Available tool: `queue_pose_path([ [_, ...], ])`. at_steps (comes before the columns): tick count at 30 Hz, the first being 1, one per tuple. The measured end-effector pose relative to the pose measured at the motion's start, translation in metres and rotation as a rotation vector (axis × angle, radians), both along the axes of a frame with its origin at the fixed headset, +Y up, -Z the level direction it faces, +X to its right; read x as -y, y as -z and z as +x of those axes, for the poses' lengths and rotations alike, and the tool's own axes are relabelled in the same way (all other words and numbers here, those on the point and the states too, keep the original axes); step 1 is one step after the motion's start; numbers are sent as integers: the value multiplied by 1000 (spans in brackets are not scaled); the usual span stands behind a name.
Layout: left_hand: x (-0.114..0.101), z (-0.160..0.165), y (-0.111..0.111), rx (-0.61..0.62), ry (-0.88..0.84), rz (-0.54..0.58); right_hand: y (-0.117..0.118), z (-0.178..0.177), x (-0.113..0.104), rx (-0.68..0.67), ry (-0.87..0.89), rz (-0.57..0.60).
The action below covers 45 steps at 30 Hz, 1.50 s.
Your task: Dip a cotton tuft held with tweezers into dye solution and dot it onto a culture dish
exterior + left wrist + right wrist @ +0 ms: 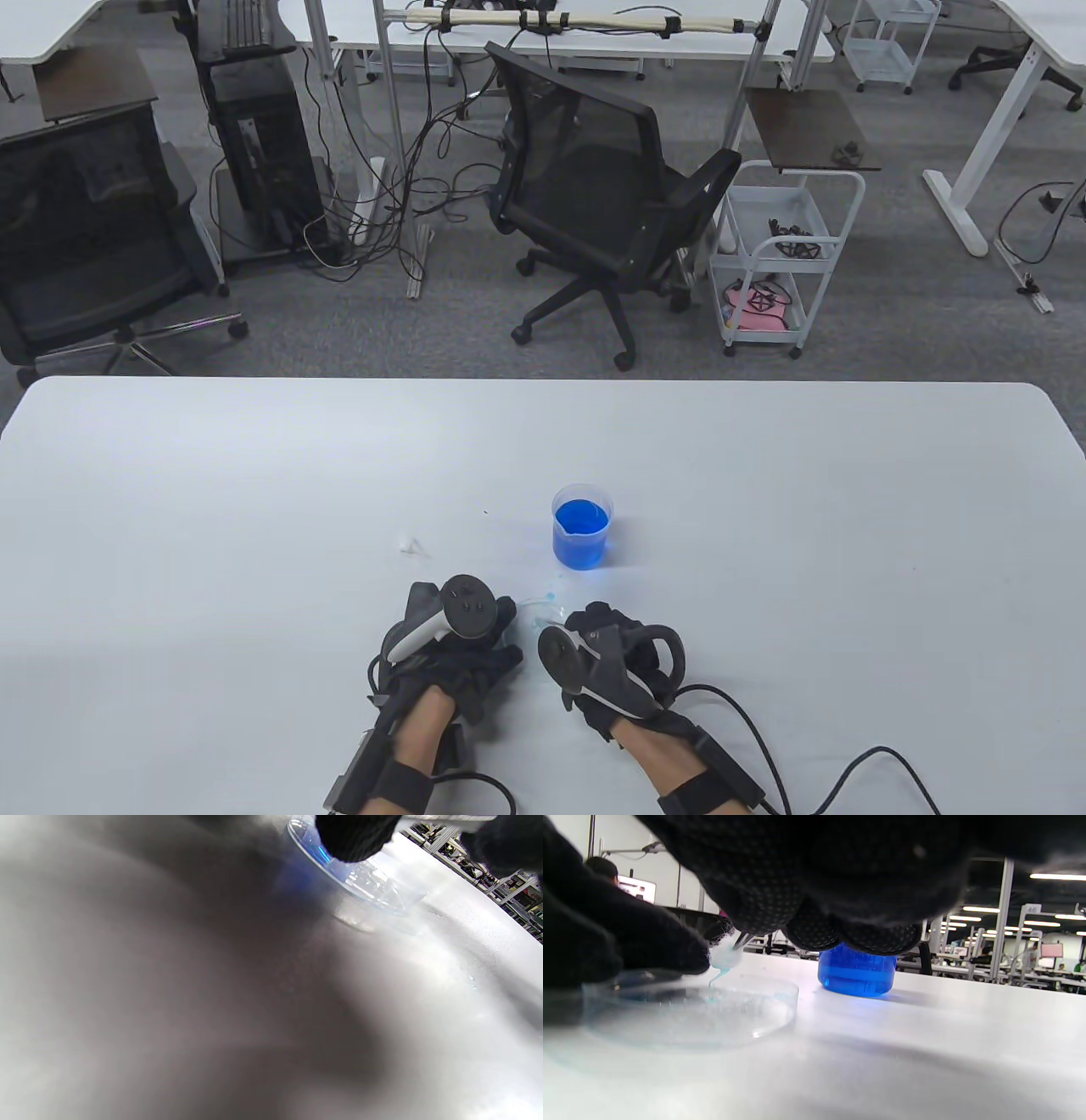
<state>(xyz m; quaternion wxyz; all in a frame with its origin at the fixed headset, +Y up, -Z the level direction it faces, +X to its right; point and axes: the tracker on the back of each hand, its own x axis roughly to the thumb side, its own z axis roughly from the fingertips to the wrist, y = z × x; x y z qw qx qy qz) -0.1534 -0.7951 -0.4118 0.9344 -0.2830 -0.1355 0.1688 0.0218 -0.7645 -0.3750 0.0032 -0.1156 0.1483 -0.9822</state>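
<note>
Near tabletop front edge: dotting step; right hand apparently pinches tweezers, tuft touching dish; left hand grip unclear. Next: lift, re-dip beaker.

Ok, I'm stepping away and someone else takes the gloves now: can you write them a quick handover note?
Left hand: rests at the culture dish, steadying it.
Right hand: beside the dish; its tweezers grip the cotton tuft.
Beaker of blue dye: stands behind the dish, apart from it.
Done: tuft dipped; its blue-tinged tip hangs down to the dish floor.
Left: finish dotting, then lift away.
A white scrap lies left of the beaker.
</note>
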Motion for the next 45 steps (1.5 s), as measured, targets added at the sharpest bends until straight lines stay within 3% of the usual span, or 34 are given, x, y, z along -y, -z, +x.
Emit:
queue_pose_path([
  [7, 0, 0, 0, -1, 0, -2, 2, -2, 9, 1, -33, -25],
  [18, 0, 0, 0, -2, -1, -3, -2, 18, -19, 45, 107, 44],
  [28, 0, 0, 0, 0, -2, -1, 6, 5, 8, 37, 0, -42],
  [39, 0, 0, 0, 0, -1, -1, 1, 25, -13, 72, 109, -1],
  [45, 0, 0, 0, -2, -1, -3, 3, 23, -1, 68, 47, -34],
])
